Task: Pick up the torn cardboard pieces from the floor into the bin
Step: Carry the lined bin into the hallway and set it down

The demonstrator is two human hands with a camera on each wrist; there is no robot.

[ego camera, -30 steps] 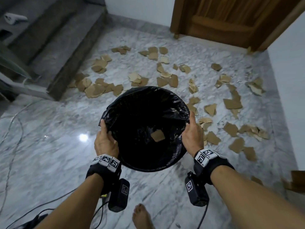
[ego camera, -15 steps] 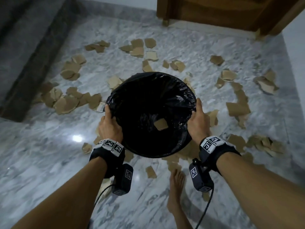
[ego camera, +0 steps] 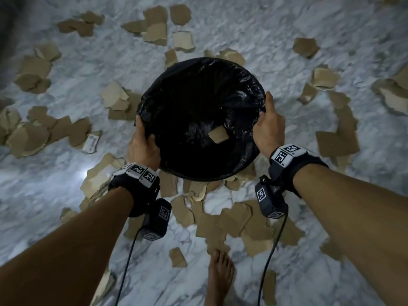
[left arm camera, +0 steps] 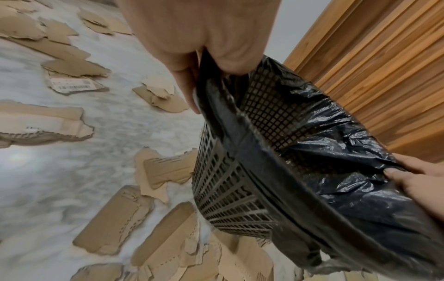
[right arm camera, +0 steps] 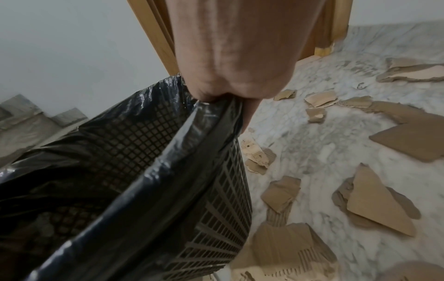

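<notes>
A round black mesh bin (ego camera: 176, 85) lined with a black plastic bag hangs above the marble floor, held by both hands. My left hand (ego camera: 143, 144) grips its left rim (left arm camera: 216, 106). My right hand (ego camera: 268, 127) grips the right rim (right arm camera: 216, 114). One torn cardboard piece (ego camera: 218, 135) lies at the bottom of the bin. Many torn brown cardboard pieces (ego camera: 223, 219) litter the floor all around and under the bin, also in the left wrist view (left arm camera: 115, 224) and the right wrist view (right arm camera: 379, 205).
My bare foot (ego camera: 220, 274) stands on the white marble floor (ego camera: 55, 195) among the pieces near the bottom of the head view. A wooden door (left arm camera: 374, 76) and a white wall (right arm camera: 72, 47) lie beyond the bin. Wrist-camera cables (ego camera: 128, 261) hang from both forearms.
I have carried the bin forward, so that it now hangs over the scattered cardboard. The door and steps have left the head view. Both hands keep their grip on the rim.
</notes>
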